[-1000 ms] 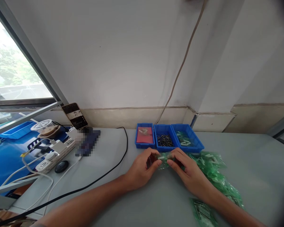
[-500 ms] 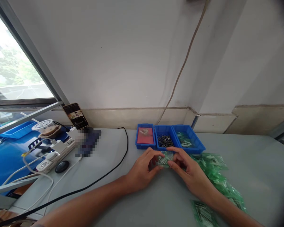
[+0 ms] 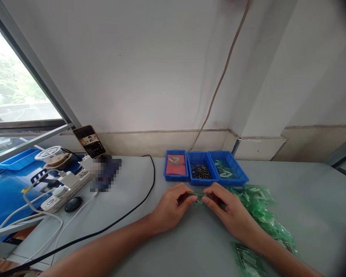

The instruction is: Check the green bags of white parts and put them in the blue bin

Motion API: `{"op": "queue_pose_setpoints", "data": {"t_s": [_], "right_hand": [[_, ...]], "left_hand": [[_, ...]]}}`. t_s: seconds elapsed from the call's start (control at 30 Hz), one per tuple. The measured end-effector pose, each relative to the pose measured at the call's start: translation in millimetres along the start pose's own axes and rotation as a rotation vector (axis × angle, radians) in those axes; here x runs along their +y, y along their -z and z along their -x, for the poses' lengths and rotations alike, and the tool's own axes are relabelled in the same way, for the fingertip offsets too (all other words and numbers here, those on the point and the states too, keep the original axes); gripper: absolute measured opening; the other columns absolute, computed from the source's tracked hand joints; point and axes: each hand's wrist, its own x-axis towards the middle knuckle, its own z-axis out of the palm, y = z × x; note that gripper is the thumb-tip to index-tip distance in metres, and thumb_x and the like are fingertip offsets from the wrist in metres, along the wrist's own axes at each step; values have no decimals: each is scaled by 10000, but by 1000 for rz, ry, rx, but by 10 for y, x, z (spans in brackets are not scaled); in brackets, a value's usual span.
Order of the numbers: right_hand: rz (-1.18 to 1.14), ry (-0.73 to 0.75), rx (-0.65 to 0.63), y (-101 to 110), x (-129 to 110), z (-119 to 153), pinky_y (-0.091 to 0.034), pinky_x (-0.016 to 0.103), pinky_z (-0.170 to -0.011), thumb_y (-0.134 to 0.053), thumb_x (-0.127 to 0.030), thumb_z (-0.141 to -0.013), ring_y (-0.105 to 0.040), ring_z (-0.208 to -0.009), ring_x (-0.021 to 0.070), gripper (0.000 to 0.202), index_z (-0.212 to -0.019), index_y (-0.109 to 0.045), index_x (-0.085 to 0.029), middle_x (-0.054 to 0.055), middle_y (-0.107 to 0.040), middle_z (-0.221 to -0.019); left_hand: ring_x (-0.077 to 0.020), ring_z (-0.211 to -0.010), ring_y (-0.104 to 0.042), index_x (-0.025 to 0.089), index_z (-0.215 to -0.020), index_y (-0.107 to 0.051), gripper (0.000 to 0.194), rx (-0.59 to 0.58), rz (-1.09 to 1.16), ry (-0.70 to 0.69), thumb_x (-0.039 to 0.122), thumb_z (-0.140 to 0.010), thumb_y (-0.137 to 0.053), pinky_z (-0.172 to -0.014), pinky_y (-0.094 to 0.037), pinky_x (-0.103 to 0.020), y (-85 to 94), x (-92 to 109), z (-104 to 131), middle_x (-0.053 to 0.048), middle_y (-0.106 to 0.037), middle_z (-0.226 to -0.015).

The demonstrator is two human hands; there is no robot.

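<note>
My left hand (image 3: 174,205) and my right hand (image 3: 228,205) pinch a small green-tinted clear plastic bag (image 3: 199,199) between thumbs and fingers, one at each side. Fingers cover much of the bag, and its contents are hard to make out now. Just behind it stand three blue trays. The left tray (image 3: 176,178) holds a small clear packet on a pink sheet, the middle tray (image 3: 204,182) a heap of dark screws (image 3: 201,171), the right tray (image 3: 235,179) pale pieces in greenish plastic. By my right forearm lies a pile of filled green bags (image 3: 266,217).
Another green bag of metal parts (image 3: 247,259) lies near the front edge. A black cable (image 3: 123,212) crosses the table. To the left are a computer mouse (image 3: 73,204), a power strip (image 3: 66,192), white cords and a propped phone (image 3: 89,141).
The bag has tilted, so its flat face shows less than before. My fingers have closed in on its upper edge. The view has shifted slightly.
</note>
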Motion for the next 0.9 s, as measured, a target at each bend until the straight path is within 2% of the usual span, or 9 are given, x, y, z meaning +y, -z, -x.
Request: {"op": "queue_pose_setpoints", "data": {"t_s": [0.27,0.47,0.6,0.67,0.77,0.9], "right_hand": [[0,53,-83,29,-88,-4,-440,302,-676,-499,-427,-1100,-551,-779,193,305,-890,-624,-244,9,-566,-869],[28,46,-85,13,-97,25,-422,300,-651,-522,-385,-1087,-544,-756,189,320,-807,-570,-236,4,-551,-837],[14,9,-61,-11,-72,37,-440,291,-631,-555,-402,-1068,-560,-737,183,173,-1003,-629,-260,-1,-596,-880],[1,-10,-57,-6,-68,32,-445,288,-624,-550,-425,-1068,-579,-754,189,176,-1099,-635,-274,3,-628,-907],[-9,-16,-56,7,-61,25,-453,292,-646,-515,-451,-1082,-587,-779,194,215,-1085,-640,-276,6,-646,-917],[-20,-46,-41,1,-24,25,-455,293,-660,-517,-475,-1080,-581,-785,195,232,-1104,-637,-279,1,-637,-896]], "left_hand": [[-163,-812,-541,188,-1009,-679,232,-13,12,-10,396,-1057,-587,-712,-425,-264,14,4,4,-26,-591,-885],[-182,-889,-571,179,-1016,-665,200,-48,57,-105,347,-1066,-569,-790,-464,-292,25,39,-4,-57,-631,-960],[-177,-865,-567,178,-990,-645,200,-25,56,-73,347,-1064,-568,-777,-465,-293,11,17,-4,-56,-623,-965],[-165,-831,-553,179,-969,-632,193,-20,65,-53,341,-1059,-578,-749,-453,-281,1,-2,-1,-42,-605,-943],[-153,-811,-537,184,-974,-621,170,-23,77,-34,334,-1049,-596,-739,-440,-272,-12,-23,6,-27,-593,-935],[-154,-809,-538,194,-1086,-613,188,-34,88,17,375,-1032,-626,-728,-435,-268,-17,-24,9,-23,-609,-955]]}}
